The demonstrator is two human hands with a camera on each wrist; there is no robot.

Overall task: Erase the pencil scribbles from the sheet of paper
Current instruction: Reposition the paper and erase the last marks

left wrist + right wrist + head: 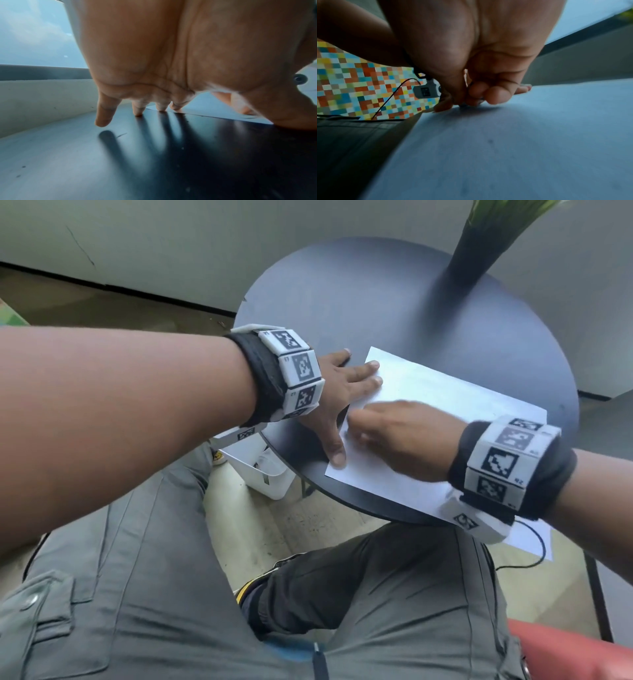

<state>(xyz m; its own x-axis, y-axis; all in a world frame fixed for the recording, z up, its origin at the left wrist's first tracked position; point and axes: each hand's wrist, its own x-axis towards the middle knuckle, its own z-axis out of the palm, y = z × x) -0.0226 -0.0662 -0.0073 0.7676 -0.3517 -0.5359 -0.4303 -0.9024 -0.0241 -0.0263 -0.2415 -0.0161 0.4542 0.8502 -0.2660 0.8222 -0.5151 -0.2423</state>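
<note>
A white sheet (442,419) lies on a round dark table (359,313), with its near right corner over the table edge. No scribbles can be made out on it; the picture is blurred around the right hand.

The left hand (337,392) lies flat with the fingers spread and straight, and it grasps nothing. Two fingers press the far left corner of the sheet, the thumb (337,451) rests on the left edge, and the outer fingers touch the bare table beside the sheet. In the left wrist view the fingertips (138,111) stand on the table and on the paper edge.

The right hand (400,436) is on the left part of the sheet, close to the left thumb. Its fingers (494,96) are curled together and the tips are down on the paper. They seem to pinch something small, but what it is I cannot tell.

At the far side of the table stands a dark vase (479,244) with green leaves. Below the table, on the left, a white bin (263,470) is on the floor.
</note>
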